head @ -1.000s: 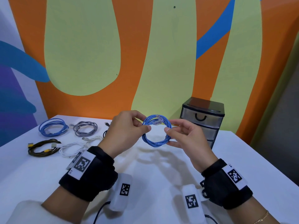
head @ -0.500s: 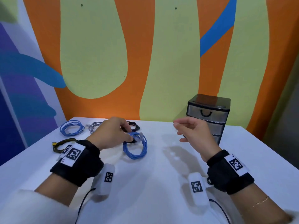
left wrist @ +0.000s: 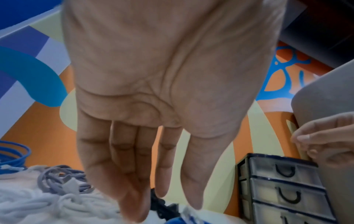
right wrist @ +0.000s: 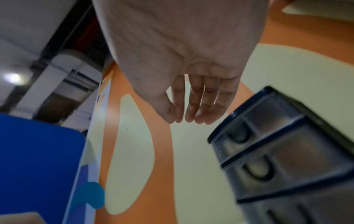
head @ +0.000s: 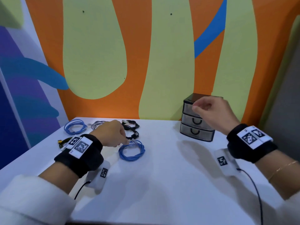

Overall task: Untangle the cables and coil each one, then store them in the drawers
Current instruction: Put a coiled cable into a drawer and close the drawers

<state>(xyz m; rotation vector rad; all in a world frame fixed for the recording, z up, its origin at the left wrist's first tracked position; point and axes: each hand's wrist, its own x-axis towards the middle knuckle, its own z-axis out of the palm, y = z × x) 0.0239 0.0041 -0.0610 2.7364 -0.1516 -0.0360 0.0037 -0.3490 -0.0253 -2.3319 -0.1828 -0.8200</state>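
Observation:
A coiled blue cable [head: 131,151] lies flat on the white table [head: 162,184], left of centre. My left hand [head: 127,142] hovers at the coil's far edge with straight fingers [left wrist: 134,197] pointing down; its thumb tip sits by the cable's clear plug [head: 133,141] and holds nothing. At the back right stands a small three-drawer unit [head: 196,135], all drawers closed. My right hand [head: 195,108] is raised in front of the top drawer, fingers [right wrist: 199,115] relaxed and empty. The wrist views show the drawer unit [left wrist: 283,186] [right wrist: 287,151] near that hand.
Other coiled cables lie at the back left: a blue one [head: 75,126], a grey one [head: 97,123], two black ones [head: 131,125], an olive one [head: 63,141]. A painted wall runs right behind the table.
The blue coil went from both hands down onto the table and my left hand let go of it. My right hand moved right and up to the drawer unit.

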